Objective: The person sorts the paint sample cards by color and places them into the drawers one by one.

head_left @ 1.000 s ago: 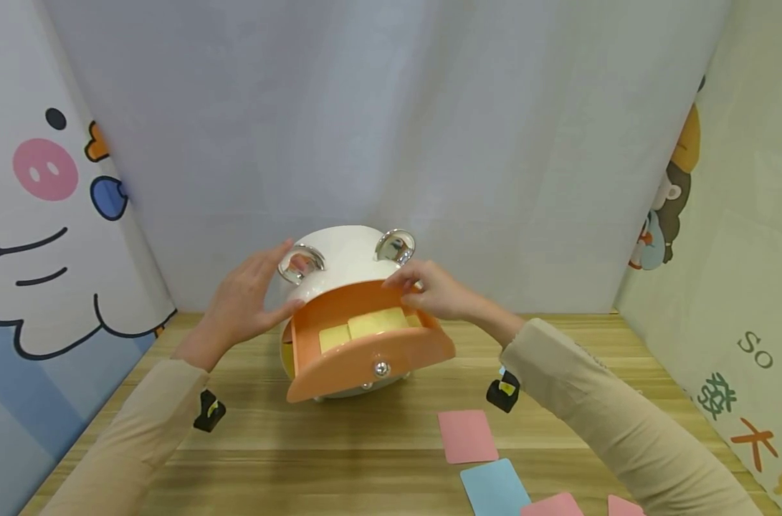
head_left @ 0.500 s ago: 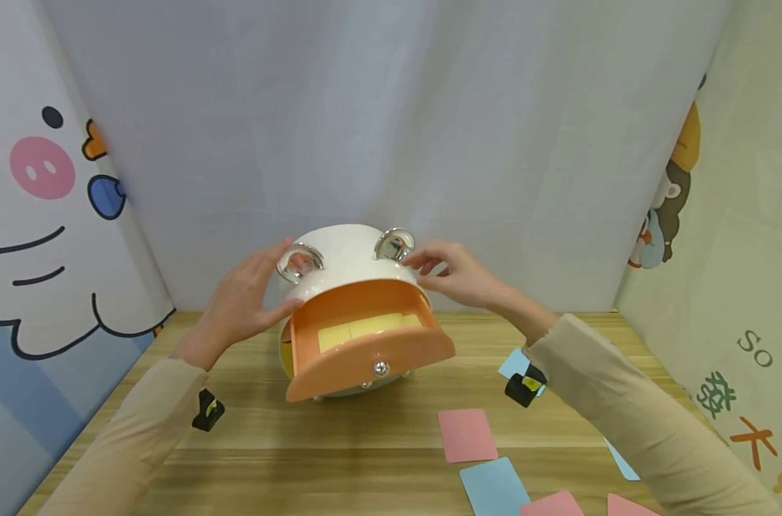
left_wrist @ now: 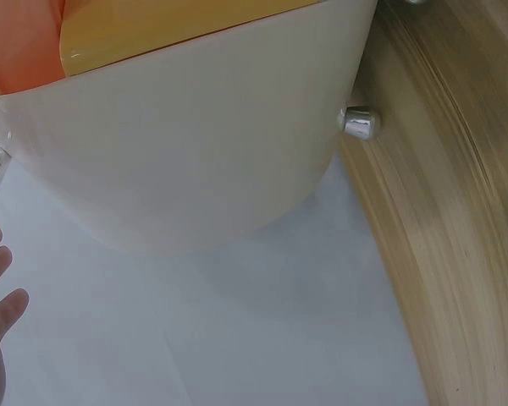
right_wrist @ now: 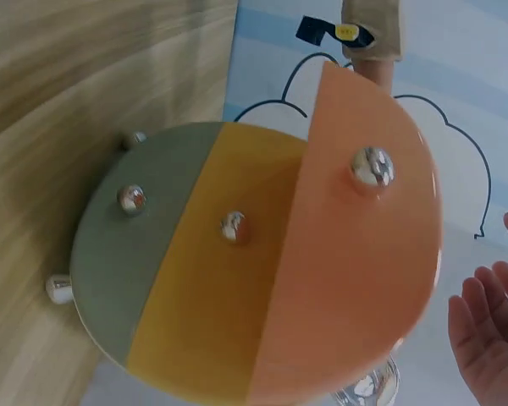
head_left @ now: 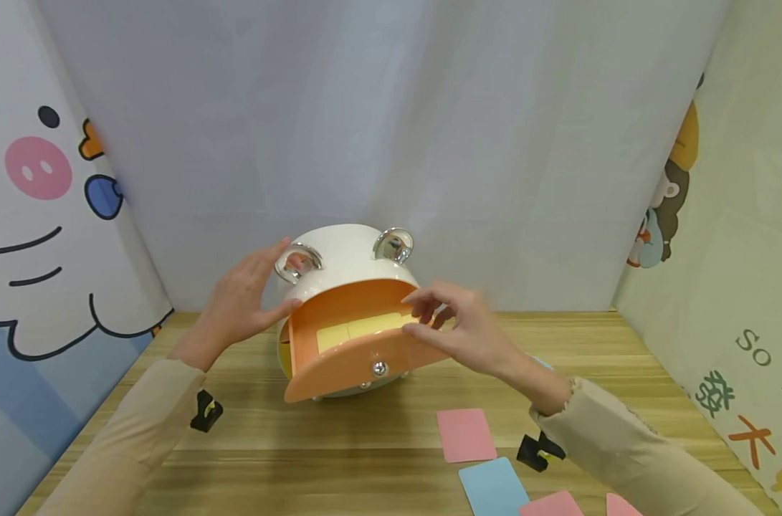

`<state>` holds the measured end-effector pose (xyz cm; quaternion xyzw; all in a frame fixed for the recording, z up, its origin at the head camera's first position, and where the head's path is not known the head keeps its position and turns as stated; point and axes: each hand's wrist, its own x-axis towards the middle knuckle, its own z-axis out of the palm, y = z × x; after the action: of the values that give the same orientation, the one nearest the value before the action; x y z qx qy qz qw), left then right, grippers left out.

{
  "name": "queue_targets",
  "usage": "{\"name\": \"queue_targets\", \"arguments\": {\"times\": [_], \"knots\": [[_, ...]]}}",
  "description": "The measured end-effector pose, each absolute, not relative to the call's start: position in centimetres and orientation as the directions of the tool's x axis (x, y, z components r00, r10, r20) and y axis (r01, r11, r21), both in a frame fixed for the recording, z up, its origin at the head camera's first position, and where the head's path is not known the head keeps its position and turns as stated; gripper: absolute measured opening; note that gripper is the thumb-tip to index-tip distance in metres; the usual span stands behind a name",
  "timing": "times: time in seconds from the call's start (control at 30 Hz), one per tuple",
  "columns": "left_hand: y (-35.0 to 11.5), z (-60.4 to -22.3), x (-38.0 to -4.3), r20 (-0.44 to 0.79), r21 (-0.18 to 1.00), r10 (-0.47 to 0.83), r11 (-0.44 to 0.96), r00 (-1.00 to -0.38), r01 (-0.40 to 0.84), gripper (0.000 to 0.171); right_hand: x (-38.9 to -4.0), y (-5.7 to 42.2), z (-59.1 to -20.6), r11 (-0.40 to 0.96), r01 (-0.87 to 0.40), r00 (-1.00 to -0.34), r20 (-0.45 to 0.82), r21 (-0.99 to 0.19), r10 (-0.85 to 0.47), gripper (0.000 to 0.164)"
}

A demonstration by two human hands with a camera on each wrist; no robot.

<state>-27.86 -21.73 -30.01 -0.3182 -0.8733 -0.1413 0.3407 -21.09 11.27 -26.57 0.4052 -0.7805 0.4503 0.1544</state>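
A round white drawer box [head_left: 348, 247] with two silver ear-like rings stands on the table. Its orange top drawer [head_left: 335, 373] is pulled out, and several yellow cards [head_left: 374, 325] lie inside. My left hand [head_left: 239, 297] rests against the box's left side, thumb at the upper edge of the drawer opening and fingers by the left silver ring [head_left: 298, 262]. Over the drawer's right front corner hovers my right hand [head_left: 458, 326], fingers loosely bent with nothing seen between them. In the right wrist view its fingers [right_wrist: 483, 317] stand apart from the orange front.
On the table right of the box lie a pink card [head_left: 466, 435], a blue card [head_left: 494, 487] and more pink cards [head_left: 552, 505]. Below the orange drawer are a yellow drawer [right_wrist: 212, 288] and a green one [right_wrist: 140, 228], both pushed in. A pale curtain [head_left: 494, 143] hangs behind.
My right hand came out of the drawer's right back corner, went right beside the box, then dropped down and forward over the drawer's right front. The left hand stays put.
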Motion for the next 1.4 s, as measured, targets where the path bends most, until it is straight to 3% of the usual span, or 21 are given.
{"name": "queue_targets", "arguments": {"times": [0.2, 0.53, 0.97, 1.4], "knots": [[-21.6, -30.0, -27.8, 0.693, 0.022, 0.459, 0.757, -0.555, 0.653, 0.084, -19.4, 9.7, -30.5, 0.210, -0.835, -0.546, 0.723, -0.508, -0.423, 0.023], [-21.6, -29.9, -27.7, 0.686, 0.031, 0.456, 0.760, -0.566, 0.649, 0.084, -18.7, 8.0, -35.4, 0.245, -0.824, -0.563, 0.786, -0.511, -0.255, 0.026], [-21.6, -30.0, -27.8, 0.694, 0.023, 0.457, 0.759, -0.557, 0.651, 0.084, -19.1, 5.7, -37.0, 0.293, -0.832, -0.513, 0.854, -0.471, -0.085, 0.021], [-21.6, -30.1, -27.8, 0.699, 0.024, 0.458, 0.753, -0.549, 0.658, 0.083, -19.4, 5.3, -37.2, 0.299, -0.844, -0.485, 0.872, -0.446, -0.067, 0.018]]}}
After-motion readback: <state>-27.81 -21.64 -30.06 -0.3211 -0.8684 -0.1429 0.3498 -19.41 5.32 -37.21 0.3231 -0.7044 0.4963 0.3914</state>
